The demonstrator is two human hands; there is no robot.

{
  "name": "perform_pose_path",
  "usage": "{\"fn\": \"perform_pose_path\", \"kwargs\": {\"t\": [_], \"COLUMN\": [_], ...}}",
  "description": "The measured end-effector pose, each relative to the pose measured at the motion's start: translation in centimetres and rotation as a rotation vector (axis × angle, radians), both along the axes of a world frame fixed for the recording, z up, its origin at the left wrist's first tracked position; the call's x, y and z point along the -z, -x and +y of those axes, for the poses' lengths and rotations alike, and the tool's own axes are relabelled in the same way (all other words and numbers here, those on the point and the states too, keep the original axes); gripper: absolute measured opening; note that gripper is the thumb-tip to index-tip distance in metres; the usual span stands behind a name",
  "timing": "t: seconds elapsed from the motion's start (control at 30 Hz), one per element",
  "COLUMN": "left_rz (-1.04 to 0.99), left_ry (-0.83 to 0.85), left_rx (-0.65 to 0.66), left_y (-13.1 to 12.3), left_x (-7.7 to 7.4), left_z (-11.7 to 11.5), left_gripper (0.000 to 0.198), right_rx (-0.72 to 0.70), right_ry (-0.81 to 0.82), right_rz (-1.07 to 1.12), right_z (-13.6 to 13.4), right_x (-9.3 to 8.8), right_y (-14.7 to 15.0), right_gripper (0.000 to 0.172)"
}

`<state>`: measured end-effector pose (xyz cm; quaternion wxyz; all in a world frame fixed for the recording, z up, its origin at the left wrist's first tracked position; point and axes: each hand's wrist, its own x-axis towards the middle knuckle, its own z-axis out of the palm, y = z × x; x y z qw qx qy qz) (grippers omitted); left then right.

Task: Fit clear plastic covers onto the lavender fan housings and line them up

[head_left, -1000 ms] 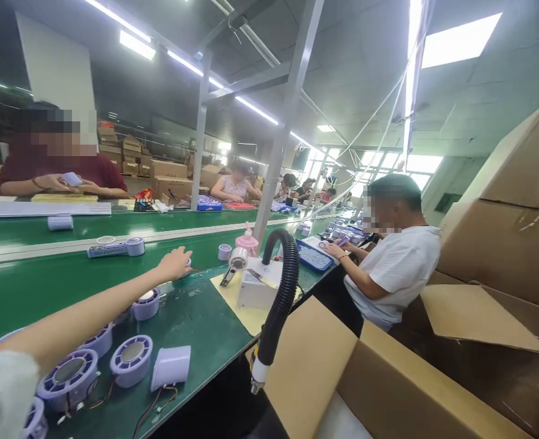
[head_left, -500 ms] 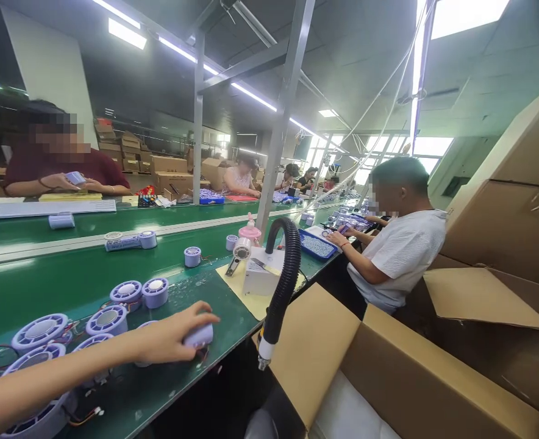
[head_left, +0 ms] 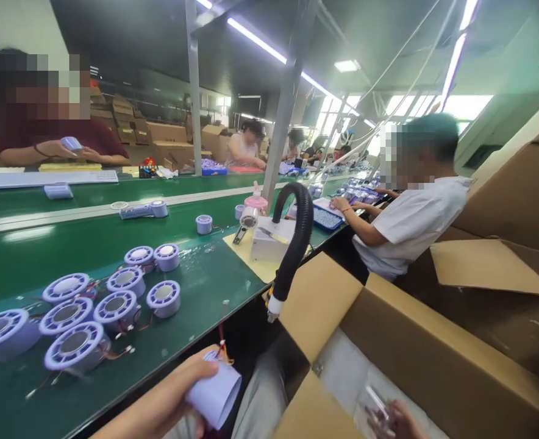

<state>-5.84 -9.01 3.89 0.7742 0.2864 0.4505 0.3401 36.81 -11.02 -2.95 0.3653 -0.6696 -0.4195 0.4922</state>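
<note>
My left hand is closed around a lavender fan housing, a short open-ended cylinder tilted just off the bench's front edge. Red and yellow wires stick out of its upper end. Low at the right, my right hand shows only in part, over the open cardboard box. Its fingers are closed on a small shiny, clear-looking piece, too blurred to name. On the green bench to the left lie several lavender fan heads with round grilles, their thin wires and connectors trailing out.
A black flexible hose arches from a white box unit down past the bench edge. Beside that unit stands a small handheld fan. A co-worker in white sits at the right; another person works across the bench.
My left hand has picked up the fan housing from the bench and brought it down toward me. My right hand has come into view with a shiny piece. The view has tilted down.
</note>
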Motion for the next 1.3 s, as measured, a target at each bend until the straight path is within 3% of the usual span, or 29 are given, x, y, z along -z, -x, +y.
{"fn": "perform_pose_path", "kwargs": {"t": [0.07, 0.13, 0.23, 0.3, 0.33, 0.43, 0.5, 0.63, 0.73, 0.83, 0.93, 1.03, 1.1, 1.23, 1.3], "left_rz": [-0.002, 0.004, 0.014, 0.034, 0.051, 0.109, 0.179, 0.316, 0.374, 0.457, 0.521, 0.519, 0.523, 0.530, 0.540], "left_ry": [0.024, 0.000, -0.041, -0.046, -0.055, -0.092, -0.131, -0.303, -0.451, -0.558, -0.534, -0.450, -0.433, -0.525, -0.570], "left_rx": [-0.055, -0.008, 0.140, 0.238, 0.295, 0.484, 0.597, 0.753, 0.707, 0.614, 0.575, 0.632, 0.653, 0.602, 0.567], "left_y": [-1.7, -2.9, -3.7, -3.7, -3.6, -3.2, -3.0, -2.6, -2.4, -2.1, -2.0, -2.1, -2.3, -2.4, -2.3], "left_x": [1.0, 1.6, 2.1, 2.3, 2.3, 2.2, 2.0, 1.7, 1.4, 1.0, 0.9, 1.4, 1.7, 1.7, 1.6], "left_z": [-0.6, -0.7, -0.5, -0.4, -0.3, -0.2, -0.1, -0.3, -0.5, -0.6, -0.7, -0.6, -0.6, -0.8, -0.9], "left_gripper": [0.048, 0.042, 0.039, 0.038, 0.038, 0.035, 0.033, 0.027, 0.017, 0.018, 0.025, 0.034, 0.036, 0.026, 0.023], "right_rx": [0.081, 0.073, -0.153, -0.501, -0.654, -0.813, -0.828, -0.850, -0.915, -0.854, -0.703, -0.753, -0.809, -0.804, -0.826], "right_ry": [0.045, 0.011, -0.091, -0.296, -0.411, -0.751, -0.849, -0.724, -0.560, -0.535, -0.719, -0.853, -0.819, -0.648, -0.556], "right_rz": [0.143, 0.198, 0.115, -0.188, -0.365, -0.759, -0.881, -0.908, -0.741, -0.625, -0.779, -0.925, -0.916, -0.835, -0.766], "right_z": [0.7, 0.8, -0.6, -2.0, -2.6, -3.4, -3.1, -2.2, -2.0, -2.3, -2.9, -3.1, -2.9, -2.4, -2.4], "right_x": [-0.4, -1.6, -4.4, -5.9, -6.4, -6.8, -6.4, -5.7, -5.3, -4.9, -4.9, -4.8, -4.7, -4.3, -4.2], "right_y": [-0.1, 0.9, 5.1, 9.2, 11.3, 16.3, 18.2, 19.2, 18.9, 18.3, 18.2, 18.7, 19.1, 19.5, 19.4], "right_gripper": [0.052, 0.054, 0.045, 0.034, 0.038, 0.051, 0.053, 0.042, 0.027, 0.031, 0.043, 0.051, 0.050, 0.024, 0.021]}}
